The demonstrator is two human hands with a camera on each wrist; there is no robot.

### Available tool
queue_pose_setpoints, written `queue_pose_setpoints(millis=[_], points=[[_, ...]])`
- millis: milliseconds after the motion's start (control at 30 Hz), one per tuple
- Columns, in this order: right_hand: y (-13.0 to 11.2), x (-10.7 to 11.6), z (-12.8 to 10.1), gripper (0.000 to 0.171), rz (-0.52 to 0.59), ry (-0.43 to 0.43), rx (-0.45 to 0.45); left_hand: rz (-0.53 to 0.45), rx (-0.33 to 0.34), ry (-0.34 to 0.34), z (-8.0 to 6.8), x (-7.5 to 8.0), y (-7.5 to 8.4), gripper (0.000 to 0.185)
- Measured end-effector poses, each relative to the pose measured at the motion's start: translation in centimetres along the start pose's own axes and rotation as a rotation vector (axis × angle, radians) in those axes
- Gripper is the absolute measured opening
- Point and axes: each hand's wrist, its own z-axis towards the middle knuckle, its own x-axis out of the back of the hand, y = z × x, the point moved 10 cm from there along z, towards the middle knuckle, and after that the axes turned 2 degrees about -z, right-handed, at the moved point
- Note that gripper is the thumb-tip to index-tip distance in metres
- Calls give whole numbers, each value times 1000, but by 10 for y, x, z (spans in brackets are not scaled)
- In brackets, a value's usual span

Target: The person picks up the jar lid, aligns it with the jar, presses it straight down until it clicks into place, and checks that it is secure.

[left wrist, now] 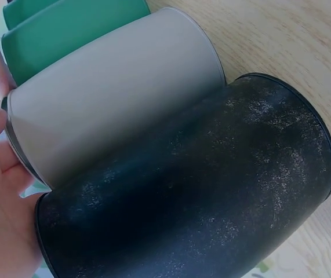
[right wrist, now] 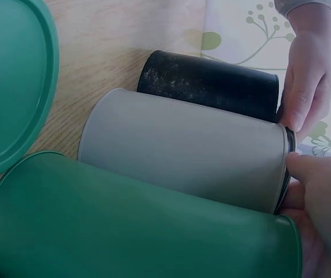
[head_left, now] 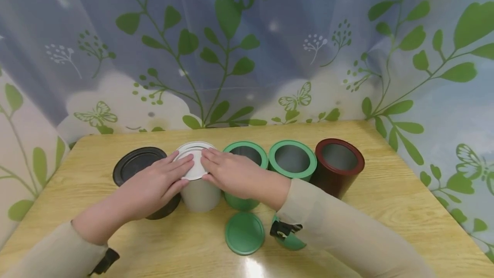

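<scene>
While both hands, left hand point(head_left: 164, 179) and right hand point(head_left: 231, 173), lay straight fingers on the white lid point(head_left: 194, 160), even downward pressure should seat it on the grey canister point(head_left: 200, 194).

Five cans stand in one tight row across the wooden table point(head_left: 386, 192): black can point(head_left: 135, 164), grey can point(head_left: 200, 194), first green can point(head_left: 247, 153), second green can point(head_left: 292, 158), dark red can point(head_left: 338, 164). Neighbours touch, no gap to slip fingers between them. Both hands sit on the white lid point(head_left: 194, 158) of the grey can: left hand point(head_left: 156, 183) crosses over the black can, right hand point(head_left: 231, 173) over the first green can, blocking their tops. Loose green lid point(head_left: 245, 233) and another green piece point(head_left: 289, 239) lie just in front of the row. Curtain point(head_left: 247, 46) hangs close behind the table. Bare wood left of the black can, right of the dark red can, and at the front corners
</scene>
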Motion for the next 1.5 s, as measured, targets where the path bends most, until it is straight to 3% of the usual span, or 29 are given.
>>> queue_pose_setpoints(millis=[667,867,1200,1367,1500], points=[[9,-4,7,53,24,-43,-54,29,29,-22,7,-5,-5,46],[7,-1,9,53,0,-27,-29,57,17,-13,9,-4,-5,44],[16,-2,12,62,14,-90,-59,9,38,13,25,-3,-10,31],[11,-5,11,64,-11,-106,-61,31,61,-23,20,-5,-9,43],[10,-5,8,64,-34,-103,-66,71,41,-30,19,-6,-6,50]])
